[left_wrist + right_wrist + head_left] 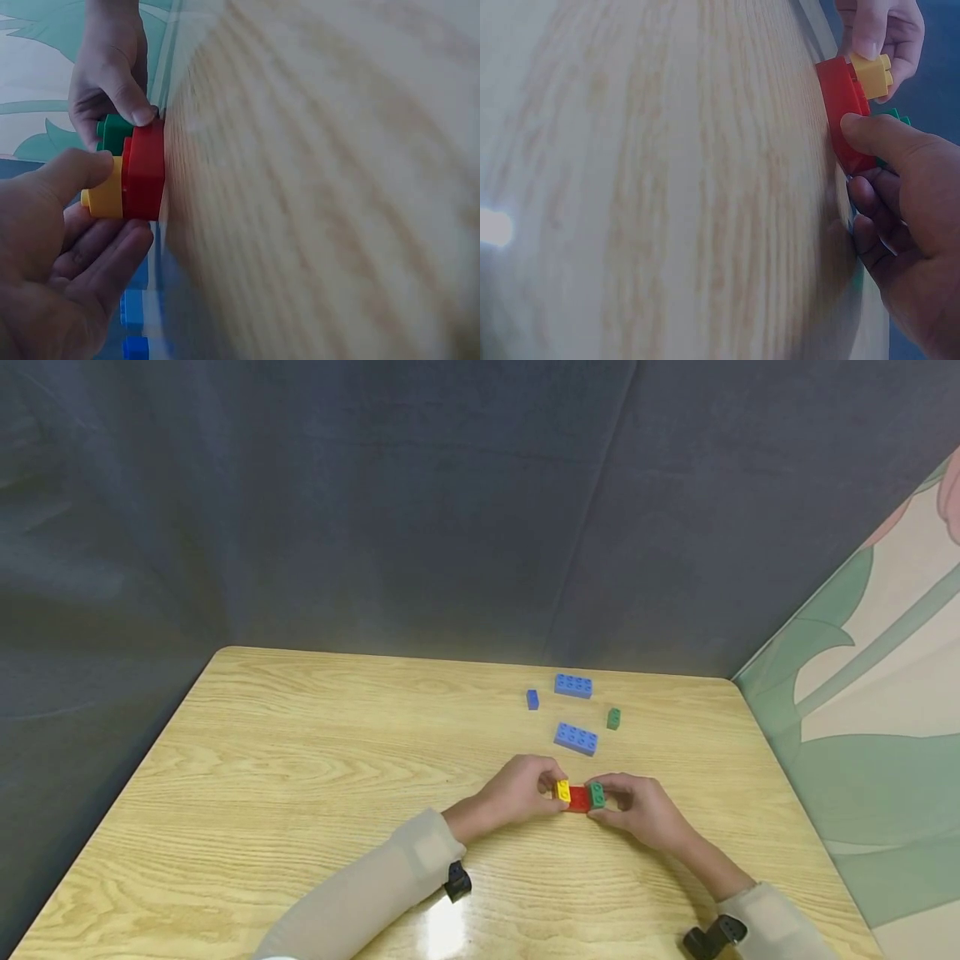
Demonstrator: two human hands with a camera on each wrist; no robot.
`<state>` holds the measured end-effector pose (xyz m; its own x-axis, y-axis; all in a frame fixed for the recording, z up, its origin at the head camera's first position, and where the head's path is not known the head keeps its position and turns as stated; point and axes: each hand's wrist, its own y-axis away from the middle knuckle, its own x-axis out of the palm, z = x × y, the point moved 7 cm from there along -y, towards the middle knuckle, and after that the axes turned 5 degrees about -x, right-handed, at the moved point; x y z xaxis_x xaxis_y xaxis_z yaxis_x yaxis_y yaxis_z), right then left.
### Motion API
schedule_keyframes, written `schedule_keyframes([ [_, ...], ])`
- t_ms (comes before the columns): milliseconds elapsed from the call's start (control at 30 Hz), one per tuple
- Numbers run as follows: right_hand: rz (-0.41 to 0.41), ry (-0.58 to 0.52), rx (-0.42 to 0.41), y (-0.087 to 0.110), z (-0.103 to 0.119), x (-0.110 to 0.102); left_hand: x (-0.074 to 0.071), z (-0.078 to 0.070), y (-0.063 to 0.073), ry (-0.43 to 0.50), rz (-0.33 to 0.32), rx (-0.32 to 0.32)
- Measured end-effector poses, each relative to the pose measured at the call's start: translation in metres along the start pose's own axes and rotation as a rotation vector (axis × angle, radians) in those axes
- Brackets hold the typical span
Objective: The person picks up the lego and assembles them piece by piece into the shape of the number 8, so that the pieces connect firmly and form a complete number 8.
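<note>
On the table, right of its middle, a red brick point(578, 799) lies between my two hands. A yellow brick point(563, 791) sits on its left end and a green brick point(596, 795) on its right end. My left hand point(522, 791) pinches the yellow brick between thumb and fingers. With thumb and fingers, my right hand point(639, 810) grips the right end, its thumb pressed to the side of the red brick point(846, 112) in the right wrist view. From the left wrist view, the yellow brick point(106, 189) stands out from the red one, studs showing.
Beyond the hands lie two long blue bricks, the nearer blue brick point(576, 738) and the farther blue brick point(573, 685). A small blue brick point(532, 699) and a small green brick point(613, 718) are beside them. A dark curtain point(420, 510) hangs behind the wooden table point(300, 760).
</note>
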<state>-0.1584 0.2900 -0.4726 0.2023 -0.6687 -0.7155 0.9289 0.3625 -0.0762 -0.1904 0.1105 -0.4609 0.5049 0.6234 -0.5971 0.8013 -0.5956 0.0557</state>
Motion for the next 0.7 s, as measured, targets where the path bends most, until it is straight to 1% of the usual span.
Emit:
schedule_keyframes([
  [200,0.003,0.003,0.005,0.0001,-0.0008,0.0,0.0005,-0.0006,-0.005,-0.016,0.033,0.016],
  [333,0.006,-0.002,0.013,0.0003,-0.002,0.0002,0.0021,-0.0006,-0.0063,-0.012,0.05,0.013],
  [467,0.002,-0.005,0.013,0.0002,-0.0022,0.0002,0.0031,-0.0007,-0.0065,-0.009,0.054,0.005],
  [700,-0.003,-0.018,-0.011,-0.0004,-0.001,0.0003,0.0037,-0.0023,-0.0075,-0.054,0.053,0.013],
])
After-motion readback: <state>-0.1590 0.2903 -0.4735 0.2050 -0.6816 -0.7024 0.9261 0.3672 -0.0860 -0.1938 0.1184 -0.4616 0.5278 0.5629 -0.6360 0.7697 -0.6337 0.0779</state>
